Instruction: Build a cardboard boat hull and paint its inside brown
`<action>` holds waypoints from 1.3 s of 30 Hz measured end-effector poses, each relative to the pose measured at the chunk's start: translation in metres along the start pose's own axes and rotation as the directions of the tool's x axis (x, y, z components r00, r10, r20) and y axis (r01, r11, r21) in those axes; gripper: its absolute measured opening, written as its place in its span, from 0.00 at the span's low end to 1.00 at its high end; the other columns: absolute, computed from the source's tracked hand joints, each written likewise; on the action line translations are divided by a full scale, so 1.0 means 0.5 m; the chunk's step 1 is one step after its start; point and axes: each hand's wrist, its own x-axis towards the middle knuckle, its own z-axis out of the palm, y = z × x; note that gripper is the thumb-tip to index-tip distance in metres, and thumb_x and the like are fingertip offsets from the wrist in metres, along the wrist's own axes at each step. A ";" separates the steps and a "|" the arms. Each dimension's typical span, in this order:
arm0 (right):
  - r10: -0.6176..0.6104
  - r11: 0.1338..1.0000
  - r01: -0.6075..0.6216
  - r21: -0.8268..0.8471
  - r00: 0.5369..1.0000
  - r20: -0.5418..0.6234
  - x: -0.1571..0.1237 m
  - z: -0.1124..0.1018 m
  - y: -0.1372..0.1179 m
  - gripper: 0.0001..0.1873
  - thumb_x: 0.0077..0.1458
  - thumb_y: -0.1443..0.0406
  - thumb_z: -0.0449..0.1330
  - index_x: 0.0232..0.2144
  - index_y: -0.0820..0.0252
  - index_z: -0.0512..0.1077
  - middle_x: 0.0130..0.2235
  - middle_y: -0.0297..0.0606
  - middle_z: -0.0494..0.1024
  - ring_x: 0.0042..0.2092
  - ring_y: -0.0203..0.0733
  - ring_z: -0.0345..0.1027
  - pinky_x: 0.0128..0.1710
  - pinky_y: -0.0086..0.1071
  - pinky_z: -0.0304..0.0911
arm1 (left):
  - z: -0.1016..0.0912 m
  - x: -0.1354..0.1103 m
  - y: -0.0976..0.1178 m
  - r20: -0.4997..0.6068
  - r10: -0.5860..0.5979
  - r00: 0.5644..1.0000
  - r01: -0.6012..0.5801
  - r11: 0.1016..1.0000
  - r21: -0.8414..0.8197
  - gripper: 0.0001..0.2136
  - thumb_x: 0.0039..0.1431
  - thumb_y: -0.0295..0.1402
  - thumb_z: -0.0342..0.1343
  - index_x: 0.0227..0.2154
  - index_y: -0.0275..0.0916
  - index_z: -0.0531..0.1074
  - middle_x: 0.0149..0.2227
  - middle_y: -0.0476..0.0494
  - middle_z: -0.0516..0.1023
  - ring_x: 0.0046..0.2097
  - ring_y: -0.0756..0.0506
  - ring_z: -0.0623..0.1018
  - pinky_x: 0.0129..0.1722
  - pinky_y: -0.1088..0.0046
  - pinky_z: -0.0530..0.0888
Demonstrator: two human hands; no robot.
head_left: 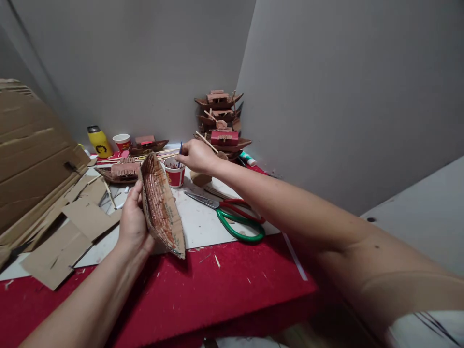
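Note:
My left hand holds a cardboard boat hull, tilted with its inside facing me. Glossy reddish-brown paint covers much of that inside, while bare cardboard shows along the right wall. Farther away, my right hand pinches a thin blue paintbrush upright over a red and white paper cup. The brush's lower end goes into the cup, and its tip is hidden. Brown stains mark the cup's inner wall. Below my right forearm lie scissors with red and green handles.
Finished model boats are stacked at the wall corner; another boat sits left of the cup. Cardboard pieces cover the table's left side beside a large cardboard sheet. A yellow bottle and a second cup stand behind.

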 end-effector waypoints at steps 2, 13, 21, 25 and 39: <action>0.013 0.999 -0.014 0.035 1.000 0.006 0.004 0.008 0.001 0.09 0.49 0.66 0.61 0.20 0.64 0.74 0.24 0.40 0.76 0.26 0.38 0.65 0.27 0.29 0.55 | -0.002 0.002 0.000 -0.015 -0.037 0.999 0.037 0.999 -0.013 0.09 0.58 0.31 0.50 0.31 0.37 0.75 0.26 0.47 0.80 0.33 0.45 0.81 0.35 0.70 0.79; 0.198 0.930 -0.100 0.353 0.947 -0.253 -0.016 -0.005 0.032 0.13 0.53 0.65 0.56 0.19 0.62 0.68 0.25 0.38 0.74 0.31 0.38 0.67 0.32 0.28 0.60 | -0.006 0.005 -0.003 -0.011 -0.095 0.995 0.095 0.995 -0.010 0.09 0.57 0.32 0.50 0.30 0.35 0.74 0.24 0.45 0.79 0.30 0.44 0.80 0.33 0.68 0.79; 0.516 0.603 -0.280 0.747 0.851 -0.098 -0.040 -0.029 0.033 0.15 0.56 0.68 0.53 0.19 0.60 0.60 0.19 0.31 0.70 0.16 0.28 0.58 0.15 0.23 0.52 | -0.018 0.015 -0.003 0.063 -0.180 0.982 0.177 0.983 0.049 0.13 0.58 0.35 0.47 0.33 0.33 0.74 0.21 0.43 0.77 0.23 0.44 0.78 0.25 0.65 0.78; 0.534 0.417 -0.304 0.857 0.845 0.040 -0.083 -0.061 0.024 0.14 0.59 0.68 0.53 0.21 0.61 0.62 0.19 0.28 0.67 0.16 0.25 0.56 0.13 0.20 0.49 | -0.021 0.013 -0.004 0.087 -0.205 0.975 0.197 0.977 0.084 0.13 0.58 0.37 0.47 0.34 0.33 0.73 0.23 0.42 0.78 0.23 0.43 0.78 0.23 0.66 0.78; 0.336 0.417 -0.023 0.908 0.933 -0.130 -0.264 -0.093 0.020 0.12 0.49 0.59 0.66 0.25 0.63 0.70 0.19 0.29 0.74 0.17 0.27 0.64 0.15 0.19 0.60 | -0.005 -0.025 -0.015 0.194 -0.063 0.979 0.032 0.986 0.161 0.08 0.58 0.31 0.51 0.31 0.38 0.75 0.25 0.49 0.80 0.28 0.47 0.80 0.34 0.71 0.79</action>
